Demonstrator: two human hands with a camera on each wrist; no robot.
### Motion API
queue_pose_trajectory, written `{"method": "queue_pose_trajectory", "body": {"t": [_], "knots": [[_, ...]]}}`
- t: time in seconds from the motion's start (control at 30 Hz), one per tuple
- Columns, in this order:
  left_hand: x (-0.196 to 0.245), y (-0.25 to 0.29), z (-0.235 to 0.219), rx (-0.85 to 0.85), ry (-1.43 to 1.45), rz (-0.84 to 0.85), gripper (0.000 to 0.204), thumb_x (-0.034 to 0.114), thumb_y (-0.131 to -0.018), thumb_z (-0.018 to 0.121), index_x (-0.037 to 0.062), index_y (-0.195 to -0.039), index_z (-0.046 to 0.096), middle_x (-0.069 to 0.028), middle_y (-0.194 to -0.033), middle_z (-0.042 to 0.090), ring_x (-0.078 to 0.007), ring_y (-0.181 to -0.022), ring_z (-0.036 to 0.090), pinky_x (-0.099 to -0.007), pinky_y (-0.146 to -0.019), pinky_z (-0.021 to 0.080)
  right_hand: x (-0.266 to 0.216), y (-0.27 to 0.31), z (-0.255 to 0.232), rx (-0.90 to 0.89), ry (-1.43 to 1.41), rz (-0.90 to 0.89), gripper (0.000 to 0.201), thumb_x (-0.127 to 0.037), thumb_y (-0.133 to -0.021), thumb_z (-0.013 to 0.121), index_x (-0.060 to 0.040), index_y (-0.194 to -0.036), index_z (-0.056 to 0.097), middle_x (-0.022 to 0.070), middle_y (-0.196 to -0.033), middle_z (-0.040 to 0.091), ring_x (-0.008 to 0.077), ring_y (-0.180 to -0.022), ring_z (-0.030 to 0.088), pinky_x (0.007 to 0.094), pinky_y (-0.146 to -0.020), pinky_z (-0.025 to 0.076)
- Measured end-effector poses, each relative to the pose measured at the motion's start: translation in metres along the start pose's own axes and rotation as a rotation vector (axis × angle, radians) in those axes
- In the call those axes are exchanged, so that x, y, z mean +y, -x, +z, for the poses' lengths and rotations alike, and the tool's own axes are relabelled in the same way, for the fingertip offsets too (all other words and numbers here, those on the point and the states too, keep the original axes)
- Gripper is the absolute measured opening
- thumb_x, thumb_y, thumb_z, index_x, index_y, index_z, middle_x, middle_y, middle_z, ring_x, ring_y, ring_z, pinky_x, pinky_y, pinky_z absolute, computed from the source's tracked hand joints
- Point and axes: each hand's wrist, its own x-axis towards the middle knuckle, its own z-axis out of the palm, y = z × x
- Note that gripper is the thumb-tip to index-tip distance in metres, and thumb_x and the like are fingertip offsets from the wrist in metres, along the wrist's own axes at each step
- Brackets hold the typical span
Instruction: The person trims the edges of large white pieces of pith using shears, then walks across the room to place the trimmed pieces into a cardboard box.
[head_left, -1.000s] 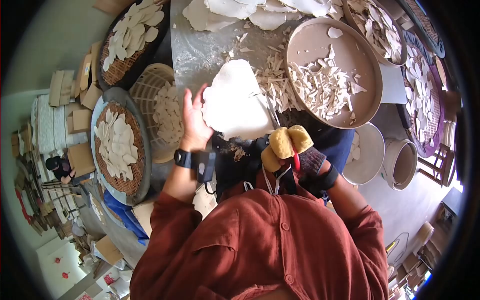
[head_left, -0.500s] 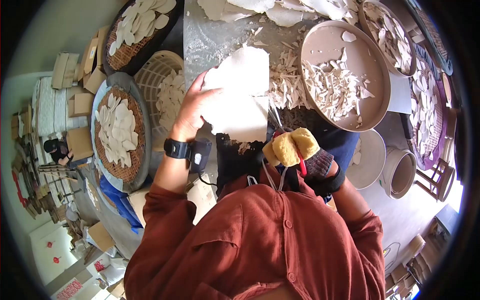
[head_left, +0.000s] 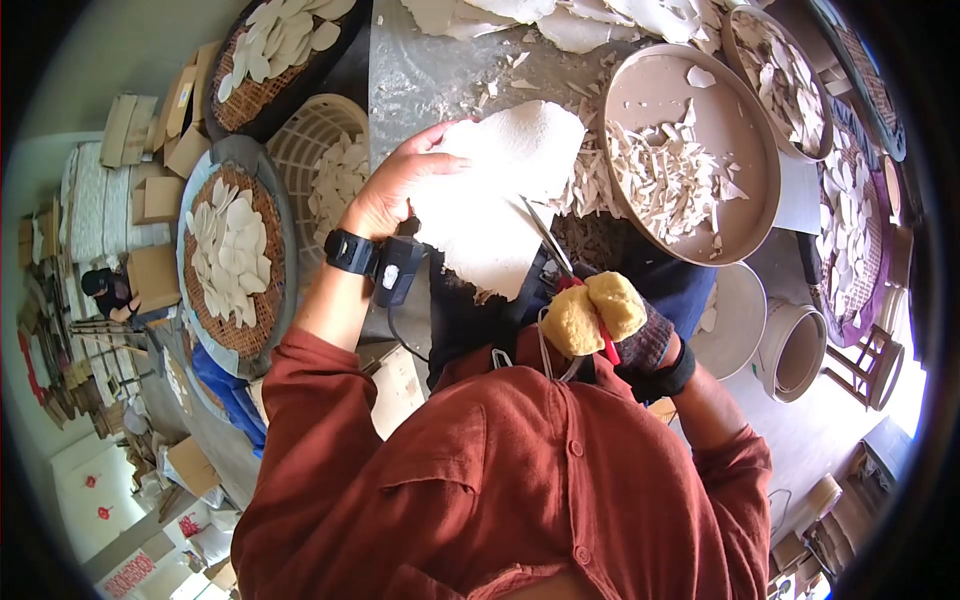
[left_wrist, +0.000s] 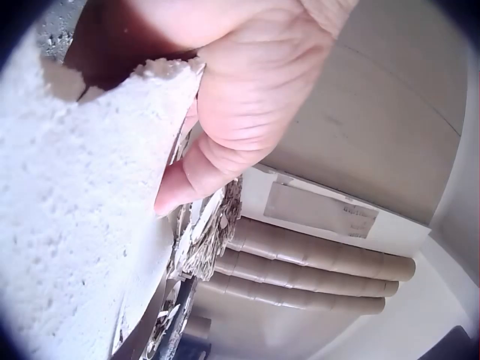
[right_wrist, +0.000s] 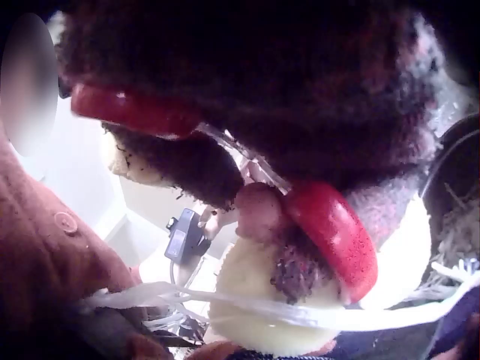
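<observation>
At nine o'clock, left hand (head_left: pixel 408 182) fingers clamp the irregular white sheet (head_left: pixel 485 205); at four, right hand (head_left: pixel 643 335) fingers grip red-handled metal scissors (head_left: pixel 549 239).

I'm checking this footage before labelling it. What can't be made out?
- Head view: some left hand fingers, behind the pale, ragged-edged flat sheet.
- Head view: that sheet's surface detail, partly washed out by glare.
- Head view: most fingers of the gloved right hand, behind yellow, fuzzy pads.
- Right wrist view: the blades of the red-handled metal scissors, not discernible past the dark glove.
- Left wrist view: the rectangular label's writing, too small and blurred.
</observation>
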Motion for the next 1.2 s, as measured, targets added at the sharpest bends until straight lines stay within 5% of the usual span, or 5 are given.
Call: {"method": "queue_pose_trajectory", "body": {"t": [0.37, 0.53, 0.73, 1.0, 1.2], "knots": [[-0.002, 0.003, 0.006, 0.032, 0.217, 0.064, 0.052, 0.007, -0.080, 0.058, 0.0038, -0.130, 0.042, -0.0091, -0.108, 0.060, -0.0164, -0.096, 0.060, -0.0282, -0.085, 0.049, -0.009, 0.006, 0.022, -0.111, 0.079, 0.010, 0.038, -0.013, -0.081, 0.067, -0.0020, -0.114, 0.051, 0.0071, -0.109, 0.058, 0.0162, -0.100, 0.056, 0.0322, -0.094, 0.044], [0.006, 0.019, -0.010, 0.016, 0.180, 0.056, 0.043, 0.006, -0.080, 0.057, 0.0010, -0.122, 0.050, -0.0085, -0.110, 0.061, -0.0181, -0.102, 0.058, -0.0308, -0.093, 0.043, -0.030, 0.003, 0.054, 0.077, 1.038, -0.325, 0.028, -0.016, -0.080, 0.067, -0.0023, -0.101, 0.055, 0.0056, -0.090, 0.060, 0.0153, -0.082, 0.058, 0.0294, -0.075, 0.048], [0.049, 0.042, -0.022, -0.239, -0.530, 0.641, 0.030, -0.005, -0.070, 0.065, 0.0105, -0.096, 0.066, -0.0101, -0.112, 0.061, -0.0291, -0.110, 0.054, -0.0416, -0.100, 0.035, -0.036, 0.009, 0.007, 0.001, 0.102, -0.109, 0.033, -0.018, -0.084, 0.063, -0.0051, -0.110, 0.049, 0.0082, -0.091, 0.057, 0.0173, -0.078, 0.059, 0.0282, -0.068, 0.049], [0.038, 0.058, 0.046, -0.112, -1.504, 0.998, 0.026, 0.002, -0.068, 0.064, 0.0201, -0.085, 0.070, -0.0018, -0.111, 0.063, -0.0262, -0.116, 0.050, -0.0459, -0.105, 0.025, -0.028, -0.012, 0.039, 0.106, 1.154, -0.541, 0.042, -0.011, -0.089, 0.056, -0.0045, -0.129, 0.044, 0.0078, -0.121, 0.055, 0.0171, -0.111, 0.053, 0.0317, -0.094, 0.042], [0.041, 0.078, 0.057, -0.302, -1.143, 0.490, 0.038, 0.000, -0.069, 0.064, 0.0119, -0.105, 0.064, -0.0066, -0.123, 0.055, -0.0271, -0.120, 0.046, -0.0429, -0.104, 0.031, -0.032, 0.004, 0.036, 0.348, 1.084, -0.526, 0.043, -0.024, -0.092, 0.049, -0.0054, -0.130, 0.042, 0.0079, -0.125, 0.052, 0.0210, -0.117, 0.048, 0.0358, -0.100, 0.037]]}}
